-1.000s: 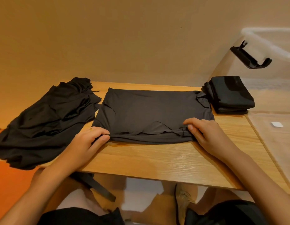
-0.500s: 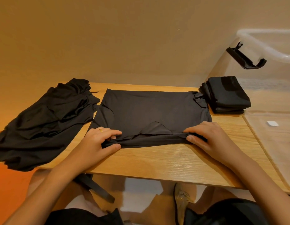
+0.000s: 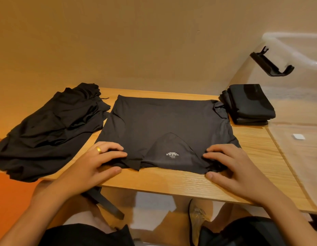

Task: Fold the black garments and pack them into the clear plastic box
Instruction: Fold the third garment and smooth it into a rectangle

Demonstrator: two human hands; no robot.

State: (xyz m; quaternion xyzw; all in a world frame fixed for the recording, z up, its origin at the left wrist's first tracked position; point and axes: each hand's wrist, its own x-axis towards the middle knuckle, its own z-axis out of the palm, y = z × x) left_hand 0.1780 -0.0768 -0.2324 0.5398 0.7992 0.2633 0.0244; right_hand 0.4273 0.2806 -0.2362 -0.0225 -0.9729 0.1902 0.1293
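Newly exposed, the size label (image 3: pixel 172 155) lies between left hand (image 3: pixel 99 166) and right hand (image 3: pixel 230 167), both pinching the black garment (image 3: pixel 163 121).

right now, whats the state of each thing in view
black t-shirt: flat on the wooden table, partly folded, XL print showing
left hand: pinches its near left edge
right hand: pinches its near right edge
unfolded garment pile: crumpled, overhanging the table
folded garment stack: neat, at the box
clear plastic box: looks open

Table (image 3: pixel 172 183) bears black shirt (image 3: pixel 163 121), garment heap (image 3: pixel 53 132), clear box (image 3: pixel 305 50).
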